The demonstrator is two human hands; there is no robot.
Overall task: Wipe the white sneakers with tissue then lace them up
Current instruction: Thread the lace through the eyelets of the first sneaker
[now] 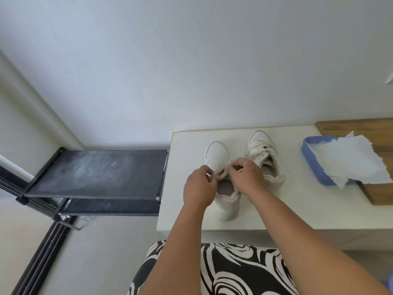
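- Both sneakers sit toes-away on white tabletop [297,209], prob. so laces face the person.
- Left hand [198,188] & right hand [247,177] each pinch a lace end [219,170] over near sneaker [223,184], directly under fingers.
- Other sneaker [264,155] just beside right hand, untouched.
- Tissue [353,160] in blue holder [312,165], well apart to the right.

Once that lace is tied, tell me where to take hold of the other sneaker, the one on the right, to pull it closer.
Grip the right sneaker at its heel collar, the padded rim of the opening, coming from the near side with the right hand. Its toe points away towards the wall and the open mouth faces you, so fingers can likely hook inside the rim. The tissue lies apart to its right.
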